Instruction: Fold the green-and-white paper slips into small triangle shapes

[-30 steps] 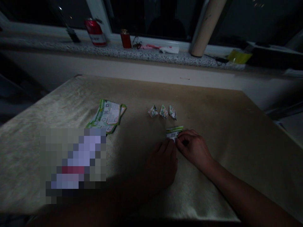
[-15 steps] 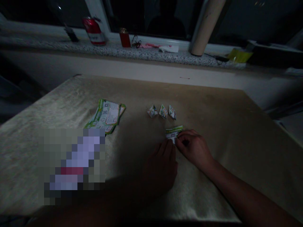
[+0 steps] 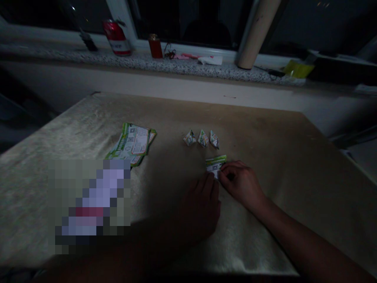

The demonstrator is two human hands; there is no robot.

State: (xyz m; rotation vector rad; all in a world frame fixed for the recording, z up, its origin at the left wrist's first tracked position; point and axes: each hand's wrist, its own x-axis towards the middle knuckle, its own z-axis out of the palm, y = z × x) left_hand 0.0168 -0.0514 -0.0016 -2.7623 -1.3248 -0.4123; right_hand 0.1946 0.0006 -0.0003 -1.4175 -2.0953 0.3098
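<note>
A small green-and-white printed paper (image 3: 214, 166) with a square code on it lies on the table between my hands. My right hand (image 3: 243, 181) pinches its right edge between thumb and fingers. The fingers of my left hand (image 3: 204, 200) are stretched out side by side, their tips resting on the paper's lower edge; that hand is in deep shadow and its thumb is hidden. Just beyond the paper, three small pointed folded paper pieces (image 3: 203, 138) stand in a row. To the left lies an overlapping stack of similar green-and-white printed sheets (image 3: 137, 139).
A blurred-out long purple-grey item (image 3: 103, 188) lies on the left of the cloth-covered table (image 3: 265, 129). Behind it, a stone windowsill (image 3: 182, 67) holds a red can (image 3: 116, 37), an orange-red jar (image 3: 155, 46), a tall cardboard-coloured tube (image 3: 256, 37) and a yellow item (image 3: 299, 69).
Both hands keep nearly the same places at the paper. Slightly more of its printed face shows above the left fingertips. The folded pieces and the stack have not moved.
</note>
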